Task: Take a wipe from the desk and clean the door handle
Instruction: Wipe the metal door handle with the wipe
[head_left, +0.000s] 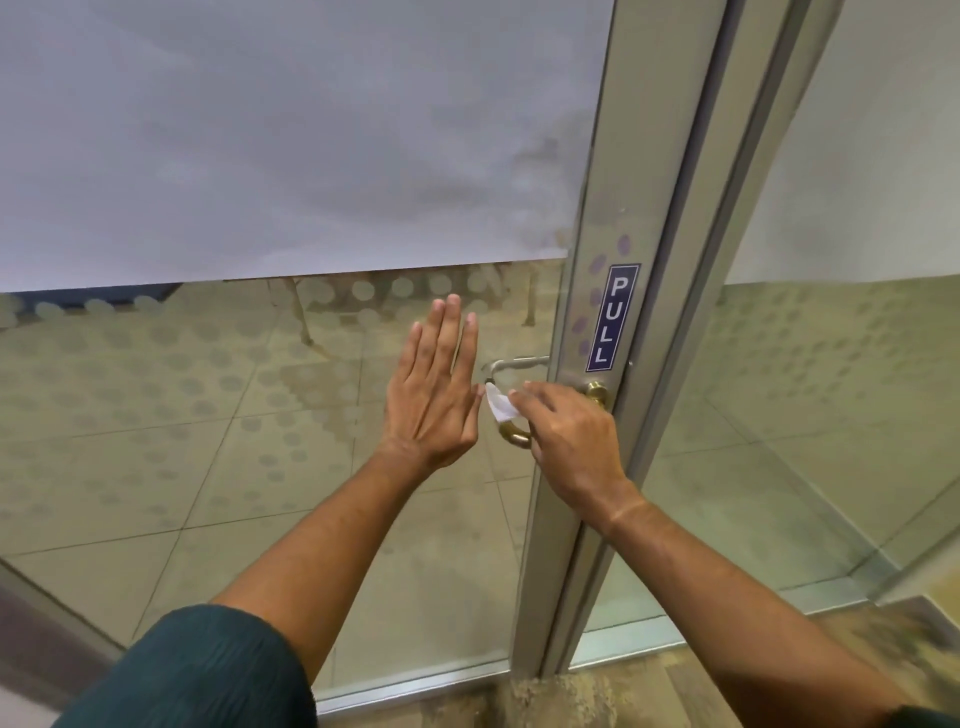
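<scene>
A brass door handle (515, 434) curves out from the metal stile of a glass door, with its round base (597, 391) near the lock edge. My right hand (569, 436) grips a small white wipe (500, 407) and presses it onto the handle; the hand covers most of the lever. My left hand (434, 387) lies flat against the glass just left of the handle, fingers straight and pointing up, holding nothing. A second, silver handle (514, 365) shows through the glass on the far side.
A blue PULL sticker (612, 318) runs down the aluminium door stile (587, 493). Frosted film (291, 140) covers the upper glass, with dotted patterning lower down. A fixed glass panel (810, 405) stands right of the frame. Tiled floor lies beyond; wood-look floor is underfoot.
</scene>
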